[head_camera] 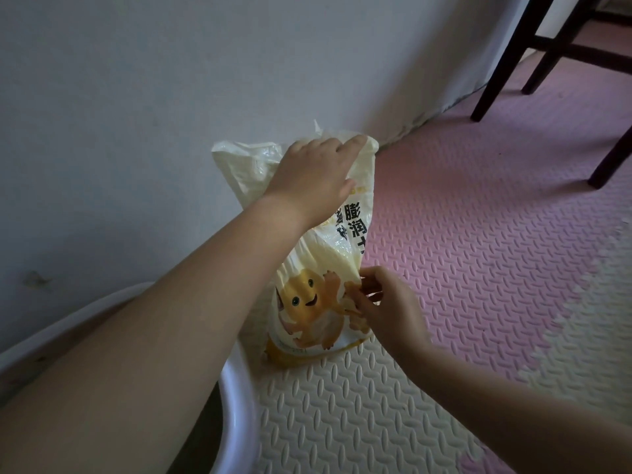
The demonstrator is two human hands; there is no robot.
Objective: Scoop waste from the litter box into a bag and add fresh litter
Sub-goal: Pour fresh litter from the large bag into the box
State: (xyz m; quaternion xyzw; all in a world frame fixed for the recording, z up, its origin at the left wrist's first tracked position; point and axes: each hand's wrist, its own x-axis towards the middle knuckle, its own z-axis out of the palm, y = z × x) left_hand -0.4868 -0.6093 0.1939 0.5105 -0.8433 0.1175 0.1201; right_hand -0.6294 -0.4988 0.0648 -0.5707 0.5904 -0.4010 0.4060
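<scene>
A cream and yellow litter bag (318, 261) with a cartoon figure and printed characters stands upright on the floor mat against the wall. My left hand (316, 172) grips its crumpled top. My right hand (386, 306) pinches the bag's right side lower down, near the cartoon. The white rim of the litter box (236, 398) curves at the lower left, mostly hidden behind my left forearm. Brownish litter shows inside it.
Pink foam mats (496, 217) and cream foam mats (342, 422) cover the floor. Dark wooden chair legs (506, 59) stand at the upper right. A pale wall (136, 97) runs along the left and behind the bag.
</scene>
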